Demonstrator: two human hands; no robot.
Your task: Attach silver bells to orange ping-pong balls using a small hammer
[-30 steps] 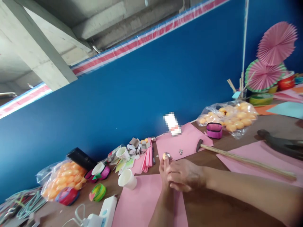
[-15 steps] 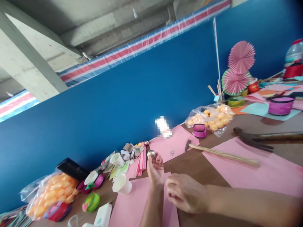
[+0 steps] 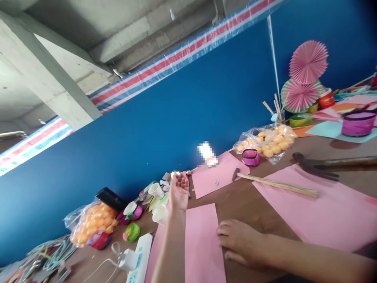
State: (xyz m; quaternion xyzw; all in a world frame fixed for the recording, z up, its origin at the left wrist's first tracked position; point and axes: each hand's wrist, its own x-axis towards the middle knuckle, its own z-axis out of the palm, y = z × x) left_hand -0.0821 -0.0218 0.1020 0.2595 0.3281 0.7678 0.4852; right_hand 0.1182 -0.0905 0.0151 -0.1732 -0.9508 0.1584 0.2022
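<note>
My left hand [image 3: 179,194] is raised over the pink paper sheet [image 3: 203,236], palm up. A small shiny metallic ball [image 3: 176,174] is held at its fingertips. Beyond those fingers a second shiny ball [image 3: 188,172] sits close to the blue wall. My right hand [image 3: 240,243] rests palm down on the brown table, its fingers at the right edge of the pink sheet and its thumb apart. Nothing shows in it. A white paper cup [image 3: 160,214] is just left of my left forearm.
A small wooden-handled hammer [image 3: 277,184] and a claw hammer [image 3: 318,167] lie at right. Bags of orange balls [image 3: 96,222] stand on both sides. A white power strip [image 3: 140,257] with a plugged-in charger is front left. Tiny pieces [image 3: 217,182] lie on the farther pink sheet.
My left hand has moved up and left with the shiny ball, away from my right hand. My right hand has gone slightly right and down onto the table. The view has shifted.
</note>
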